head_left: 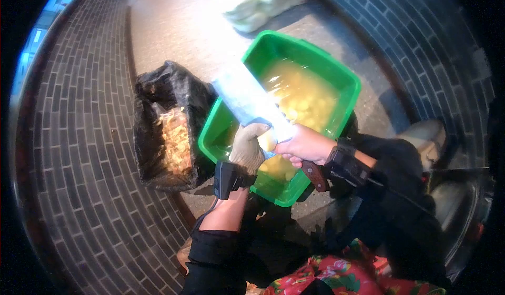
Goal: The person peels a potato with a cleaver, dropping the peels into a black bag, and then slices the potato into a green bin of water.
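Observation:
My left hand (247, 146), in a pale glove, is closed around a peeled potato (267, 140). My right hand (307, 146), bare, grips a large knife (251, 98); its brown handle (315, 176) sticks out below the fist. The broad, shiny blade points up and to the left, its lower part against or very near the potato; glare blurs the edge. Both hands are over a green tub (210, 132), where yellowish peeled potatoes (310, 103) lie in water.
Left of the tub stands a container lined with a black bag (152, 98), with peelings (176, 142) inside. Beyond the tub sits a clear bag of pale green vegetables (260, 6). Brick-patterned walls (89, 84) rise on both sides. A shoe (426, 137) is at the right.

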The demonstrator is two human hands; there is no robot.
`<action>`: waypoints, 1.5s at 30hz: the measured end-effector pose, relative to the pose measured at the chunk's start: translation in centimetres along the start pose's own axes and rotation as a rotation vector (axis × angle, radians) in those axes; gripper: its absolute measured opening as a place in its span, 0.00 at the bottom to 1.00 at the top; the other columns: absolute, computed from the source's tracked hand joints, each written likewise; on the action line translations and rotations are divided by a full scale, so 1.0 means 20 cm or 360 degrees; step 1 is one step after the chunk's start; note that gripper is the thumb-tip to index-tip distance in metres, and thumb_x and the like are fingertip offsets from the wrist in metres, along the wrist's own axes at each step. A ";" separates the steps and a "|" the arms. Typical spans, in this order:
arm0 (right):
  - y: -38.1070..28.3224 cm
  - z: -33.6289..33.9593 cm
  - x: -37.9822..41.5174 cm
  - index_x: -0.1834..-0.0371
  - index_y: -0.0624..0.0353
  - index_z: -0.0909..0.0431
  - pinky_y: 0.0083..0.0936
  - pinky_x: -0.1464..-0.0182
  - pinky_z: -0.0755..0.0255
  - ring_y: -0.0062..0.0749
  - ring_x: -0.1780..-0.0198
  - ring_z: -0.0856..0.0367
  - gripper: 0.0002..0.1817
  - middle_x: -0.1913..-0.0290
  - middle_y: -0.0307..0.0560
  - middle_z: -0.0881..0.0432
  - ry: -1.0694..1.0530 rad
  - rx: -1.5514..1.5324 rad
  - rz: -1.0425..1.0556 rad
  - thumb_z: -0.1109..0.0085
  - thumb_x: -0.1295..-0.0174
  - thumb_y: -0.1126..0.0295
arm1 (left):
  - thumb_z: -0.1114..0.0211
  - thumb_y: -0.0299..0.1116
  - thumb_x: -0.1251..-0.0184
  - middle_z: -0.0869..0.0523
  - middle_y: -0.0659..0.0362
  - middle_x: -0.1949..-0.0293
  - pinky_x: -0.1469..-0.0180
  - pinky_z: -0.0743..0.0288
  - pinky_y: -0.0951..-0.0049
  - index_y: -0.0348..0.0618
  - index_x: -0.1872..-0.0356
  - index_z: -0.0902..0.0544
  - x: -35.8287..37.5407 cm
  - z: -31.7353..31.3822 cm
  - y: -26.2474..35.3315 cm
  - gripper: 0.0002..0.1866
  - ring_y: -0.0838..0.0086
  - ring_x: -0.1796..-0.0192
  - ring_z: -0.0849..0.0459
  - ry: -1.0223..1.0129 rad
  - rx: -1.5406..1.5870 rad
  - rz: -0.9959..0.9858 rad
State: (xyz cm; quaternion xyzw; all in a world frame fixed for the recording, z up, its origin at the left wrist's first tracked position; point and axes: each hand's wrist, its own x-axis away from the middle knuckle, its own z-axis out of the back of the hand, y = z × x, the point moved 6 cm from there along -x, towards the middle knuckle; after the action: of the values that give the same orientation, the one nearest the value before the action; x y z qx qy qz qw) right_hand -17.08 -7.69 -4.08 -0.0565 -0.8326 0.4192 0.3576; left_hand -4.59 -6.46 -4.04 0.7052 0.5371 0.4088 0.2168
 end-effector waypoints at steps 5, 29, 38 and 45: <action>-0.06 0.12 -0.01 0.52 0.62 0.23 0.20 0.81 0.35 0.15 0.83 0.34 0.10 0.79 0.34 0.30 0.0332 0.0030 -0.0106 0.43 0.34 0.72 | 0.43 0.45 0.30 0.16 0.52 0.51 0.51 0.18 0.65 0.40 0.48 0.22 -0.06 0.03 -0.11 0.20 0.63 0.50 0.16 0.0388 0.0443 0.0352; -0.51 0.59 0.28 0.70 0.67 0.19 0.42 0.61 0.24 0.53 0.68 0.15 0.10 0.73 0.62 0.17 0.1113 0.0835 0.0715 0.45 0.45 0.70 | 0.40 0.47 0.30 0.17 0.48 0.44 0.54 0.22 0.62 0.39 0.36 0.27 -0.21 1.00 -0.69 0.28 0.60 0.57 0.17 0.1023 -0.0751 0.0722; -0.54 0.63 0.34 0.70 0.68 0.20 0.41 0.63 0.24 0.51 0.70 0.16 0.11 0.74 0.60 0.18 0.1183 0.0868 0.0732 0.44 0.44 0.69 | 0.39 0.46 0.31 0.17 0.49 0.47 0.54 0.22 0.63 0.39 0.37 0.26 -0.16 1.28 -0.75 0.27 0.61 0.58 0.17 0.1119 -0.1133 0.0773; -0.52 0.63 0.32 0.70 0.70 0.20 0.46 0.61 0.25 0.59 0.68 0.18 0.12 0.73 0.66 0.19 0.1189 0.0958 0.0716 0.47 0.44 0.69 | 0.38 0.44 0.33 0.16 0.50 0.48 0.55 0.22 0.64 0.38 0.39 0.25 -0.23 1.27 -0.90 0.26 0.61 0.58 0.17 0.0913 -0.1342 0.0899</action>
State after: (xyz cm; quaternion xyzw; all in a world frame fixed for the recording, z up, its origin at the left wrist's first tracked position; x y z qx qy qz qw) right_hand -27.77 -20.15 2.18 -0.2740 -0.4585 0.6574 0.5315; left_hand 5.10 -1.41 -33.40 0.5349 0.1562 0.8041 0.2072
